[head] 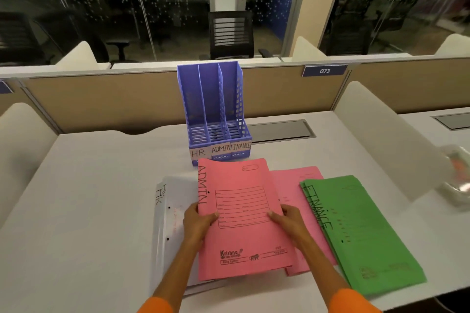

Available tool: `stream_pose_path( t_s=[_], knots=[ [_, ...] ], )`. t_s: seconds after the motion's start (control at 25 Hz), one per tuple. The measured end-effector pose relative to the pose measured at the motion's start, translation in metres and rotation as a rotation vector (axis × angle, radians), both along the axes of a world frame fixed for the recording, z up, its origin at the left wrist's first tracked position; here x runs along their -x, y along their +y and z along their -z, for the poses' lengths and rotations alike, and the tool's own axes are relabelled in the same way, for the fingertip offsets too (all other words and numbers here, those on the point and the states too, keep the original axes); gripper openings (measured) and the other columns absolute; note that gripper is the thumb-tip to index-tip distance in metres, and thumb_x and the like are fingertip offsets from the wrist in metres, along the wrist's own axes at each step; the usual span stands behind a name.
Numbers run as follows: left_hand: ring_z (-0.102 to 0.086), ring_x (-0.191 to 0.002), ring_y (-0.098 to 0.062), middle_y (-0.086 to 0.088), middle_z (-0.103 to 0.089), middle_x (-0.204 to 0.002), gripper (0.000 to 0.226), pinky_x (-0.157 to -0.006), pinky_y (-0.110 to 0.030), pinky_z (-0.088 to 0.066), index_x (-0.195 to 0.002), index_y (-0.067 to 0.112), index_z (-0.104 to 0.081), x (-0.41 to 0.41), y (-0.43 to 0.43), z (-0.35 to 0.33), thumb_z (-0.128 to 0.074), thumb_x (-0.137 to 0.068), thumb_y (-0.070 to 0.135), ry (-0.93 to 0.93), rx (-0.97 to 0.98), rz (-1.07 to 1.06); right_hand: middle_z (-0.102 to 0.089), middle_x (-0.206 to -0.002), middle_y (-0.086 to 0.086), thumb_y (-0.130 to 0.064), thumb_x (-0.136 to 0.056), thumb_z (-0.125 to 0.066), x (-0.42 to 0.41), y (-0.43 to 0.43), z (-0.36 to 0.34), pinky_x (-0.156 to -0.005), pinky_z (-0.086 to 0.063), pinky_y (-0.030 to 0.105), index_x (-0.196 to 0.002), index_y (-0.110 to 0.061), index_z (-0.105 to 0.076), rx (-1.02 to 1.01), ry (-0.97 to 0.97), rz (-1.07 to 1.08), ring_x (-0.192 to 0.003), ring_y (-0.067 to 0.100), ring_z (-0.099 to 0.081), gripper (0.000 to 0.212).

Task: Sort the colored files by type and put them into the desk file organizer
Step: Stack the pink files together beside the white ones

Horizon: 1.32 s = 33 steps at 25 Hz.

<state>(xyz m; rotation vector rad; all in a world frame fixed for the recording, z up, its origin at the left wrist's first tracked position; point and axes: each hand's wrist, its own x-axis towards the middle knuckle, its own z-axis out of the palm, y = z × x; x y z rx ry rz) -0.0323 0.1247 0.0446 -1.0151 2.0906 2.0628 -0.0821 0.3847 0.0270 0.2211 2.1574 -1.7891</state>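
Note:
A pink file marked ADMIN (241,236) is held by both side edges above the desk, my left hand (197,222) on its left edge and my right hand (290,220) on its right. Under and right of it lies another pink file (300,185). White files marked HR (169,211) lie to the left. Green files marked FINANCE (361,231) lie to the right. The blue desk file organizer (215,109) stands just behind, with three slots labelled HR, ADMIN and FINANCE; all three look empty.
A white desk (89,211) carries everything. A grey cable hatch (279,131) sits behind the organizer. White side dividers (381,140) flank the desk, a clear plastic packet (457,173) beyond the right one. A beige partition (114,99) closes the back.

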Motion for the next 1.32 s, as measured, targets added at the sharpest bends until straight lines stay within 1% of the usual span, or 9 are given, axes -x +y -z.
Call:
stream_pose_path(
  t_s=[0.2, 0.32, 0.4, 0.6, 0.72, 0.84, 1.0, 1.16, 1.32],
  knots=[
    [-0.069, -0.094, -0.028, -0.008, -0.07, -0.105, 0.059, -0.085, -0.049, -0.059, -0.116, 0.011, -0.059, -0.001, 0.011, 0.027, -0.087, -0.064, 0.009, -0.032, 0.094, 0.03, -0.075, -0.088, 0.001, -0.027, -0.075, -0.078, -0.004, 0.014, 0.023, -0.072, -0.06, 0.039, -0.095, -0.015, -0.073, -0.132, 0.033, -0.004, -0.079, 0.016, -0.072, 0.024],
    [-0.069, -0.093, -0.03, -0.011, -0.07, -0.107, 0.064, -0.083, -0.051, -0.059, -0.118, 0.012, -0.057, -0.003, 0.004, 0.035, -0.087, -0.063, 0.003, -0.061, 0.03, 0.005, -0.074, -0.084, -0.003, -0.031, -0.079, -0.074, -0.004, 0.013, 0.028, -0.063, -0.053, 0.016, -0.092, -0.016, -0.073, -0.247, 0.112, -0.037, -0.078, 0.013, -0.069, 0.02],
    [-0.069, -0.092, -0.031, -0.012, -0.07, -0.106, 0.062, -0.081, -0.051, -0.06, -0.119, 0.011, -0.057, -0.005, -0.002, 0.037, -0.086, -0.064, -0.001, -0.077, 0.009, -0.024, -0.07, -0.087, -0.001, -0.029, -0.085, -0.068, -0.004, 0.01, 0.031, -0.06, -0.044, 0.008, -0.096, -0.014, -0.069, -0.379, 0.147, -0.027, -0.078, 0.01, -0.063, 0.019],
    [-0.071, -0.089, -0.033, -0.014, -0.072, -0.104, 0.06, -0.079, -0.053, -0.06, -0.116, 0.012, -0.061, -0.01, -0.017, 0.044, -0.086, -0.063, -0.001, -0.11, 0.058, -0.049, -0.056, -0.122, 0.008, -0.035, -0.083, -0.067, -0.009, 0.004, 0.047, -0.091, -0.043, 0.038, -0.12, -0.014, -0.058, -0.912, 0.273, -0.03, -0.112, 0.024, -0.049, 0.044],
    [-0.071, -0.088, -0.033, -0.012, -0.072, -0.102, 0.061, -0.08, -0.054, -0.06, -0.115, 0.012, -0.061, -0.011, -0.021, 0.048, -0.087, -0.061, 0.002, -0.116, 0.111, -0.047, -0.036, -0.145, 0.014, -0.045, -0.083, -0.06, -0.013, -0.002, 0.051, -0.099, -0.037, 0.052, -0.136, -0.011, -0.04, -1.09, 0.097, -0.128, -0.13, 0.033, -0.033, 0.066],
    [-0.071, -0.088, -0.031, -0.012, -0.072, -0.102, 0.062, -0.08, -0.053, -0.06, -0.116, 0.011, -0.062, -0.01, -0.02, 0.051, -0.088, -0.06, 0.006, -0.104, 0.149, -0.035, -0.021, -0.154, 0.019, -0.038, -0.09, -0.045, -0.014, -0.008, 0.054, -0.103, -0.035, 0.057, -0.146, -0.006, -0.02, -1.177, 0.001, -0.201, -0.138, 0.041, -0.023, 0.069],
    [-0.069, -0.09, -0.031, -0.009, -0.071, -0.102, 0.058, -0.082, -0.052, -0.059, -0.114, 0.012, -0.061, -0.01, -0.015, 0.05, -0.086, -0.063, 0.005, -0.083, 0.176, -0.023, -0.017, -0.15, 0.034, -0.022, -0.096, -0.035, -0.007, -0.017, 0.047, -0.099, -0.041, 0.058, -0.148, -0.002, -0.006, -1.278, -0.011, -0.331, -0.132, 0.054, -0.026, 0.062],
    [-0.068, -0.09, -0.03, -0.007, -0.068, -0.1, 0.058, -0.082, -0.048, -0.059, -0.117, 0.012, -0.06, -0.009, -0.011, 0.051, -0.086, -0.065, 0.005, -0.065, 0.2, -0.005, -0.02, -0.142, 0.045, -0.004, -0.097, -0.038, -0.003, -0.028, 0.043, -0.088, -0.05, 0.059, -0.149, -0.005, 0.002, -1.374, 0.068, -0.492, -0.119, 0.061, -0.04, 0.065],
    [-0.068, -0.091, -0.029, -0.007, -0.068, -0.102, 0.062, -0.083, -0.048, -0.059, -0.12, 0.012, -0.059, -0.009, -0.013, 0.053, -0.087, -0.064, 0.009, -0.052, 0.227, 0.015, -0.026, -0.136, 0.049, 0.004, -0.092, -0.046, -0.008, -0.037, 0.038, -0.072, -0.057, 0.055, -0.144, -0.01, -0.01, -1.454, 0.2, -0.654, -0.104, 0.059, -0.054, 0.065]
  ],
)
